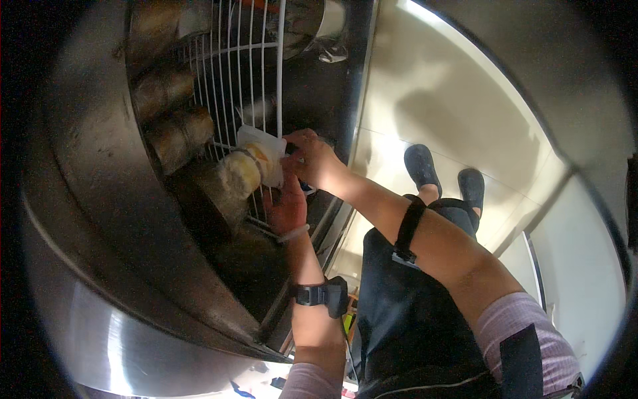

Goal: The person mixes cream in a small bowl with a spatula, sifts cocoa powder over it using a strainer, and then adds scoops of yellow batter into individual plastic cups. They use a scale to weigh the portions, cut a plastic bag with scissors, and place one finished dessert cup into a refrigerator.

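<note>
Both my hands reach into a dark metal cabinet over a white wire rack. My left hand (287,206) is closed round the near side of a translucent white plastic container (269,146), its fingers partly hidden behind it. My right hand (318,158) has curled fingers pressed on the container's right edge. Pale yellow, white and orange food in clear wrapping (240,174) lies against the container's left side. I cannot tell whether that food is inside it or beside it.
The white wire rack (280,80) stands between my hands and several wrapped, brownish cylindrical packs (181,136) on the left. A bulky clear-wrapped pack (206,193) lies nearer. The cabinet's metal rim (66,253) curves along the left. Tiled floor (458,113) lies to the right.
</note>
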Motion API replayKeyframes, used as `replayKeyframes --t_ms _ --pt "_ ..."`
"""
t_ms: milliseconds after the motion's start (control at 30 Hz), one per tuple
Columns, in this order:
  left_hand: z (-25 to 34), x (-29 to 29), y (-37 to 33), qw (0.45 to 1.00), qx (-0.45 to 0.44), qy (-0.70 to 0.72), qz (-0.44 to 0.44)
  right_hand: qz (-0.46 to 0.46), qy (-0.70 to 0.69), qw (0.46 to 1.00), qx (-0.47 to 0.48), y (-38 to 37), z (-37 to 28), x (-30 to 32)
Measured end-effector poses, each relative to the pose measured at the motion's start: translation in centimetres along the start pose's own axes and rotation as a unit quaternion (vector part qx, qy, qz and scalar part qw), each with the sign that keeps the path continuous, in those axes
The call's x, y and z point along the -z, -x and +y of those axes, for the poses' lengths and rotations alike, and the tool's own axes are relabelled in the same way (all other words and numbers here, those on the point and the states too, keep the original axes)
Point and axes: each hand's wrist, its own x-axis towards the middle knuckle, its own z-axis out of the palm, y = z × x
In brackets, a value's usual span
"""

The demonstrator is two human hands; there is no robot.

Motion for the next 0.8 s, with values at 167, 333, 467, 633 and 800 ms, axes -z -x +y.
replayKeyframes --t_ms 167,333,467,633,800 --pt "-1.0 -1.2 -0.2 0.962 0.194 0.179 -0.073 -0.020 0.017 0.994 -0.106 3.1 -2.8 6.8" --pt "-1.7 -1.4 0.3 0.990 -0.029 0.096 0.096 0.201 0.154 0.963 0.095 10.9 -12.1 18.2" --pt "-5.2 -1.4 2.3 0.982 -0.005 0.075 0.174 0.345 0.471 0.795 0.165 20.0 -23.0 27.3" --pt "-13.5 -3.9 9.7 0.968 0.012 -0.049 0.246 0.440 0.541 0.714 -0.064 27.1 -24.7 40.0" --pt "-16.2 -4.4 21.1 0.950 0.137 -0.200 0.196 0.259 0.640 0.721 -0.047 27.2 -25.1 38.8"
